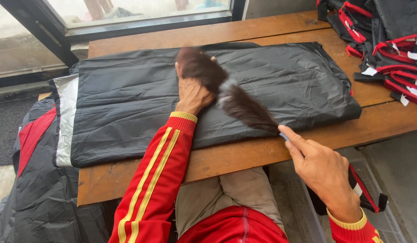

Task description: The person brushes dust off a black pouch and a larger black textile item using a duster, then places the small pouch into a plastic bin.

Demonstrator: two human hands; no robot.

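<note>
Nearest, the right hand (323, 168) pinches the thin blue handle of a dark brown, soft-bristled brush (246, 108), thumb and forefinger closed on it. The bristles are blurred, mid-sweep over the folded black nylon sheet (285, 76) lying flat on the worn wooden table (226, 157). The left hand (191, 92) lies open, palm down, pinning the sheet (gripping nothing). Dusting looks underway; the next stroke needs the fabric kept taut. Far right, stacked black-and-red bags (388, 49) carry small white tags.
</note>
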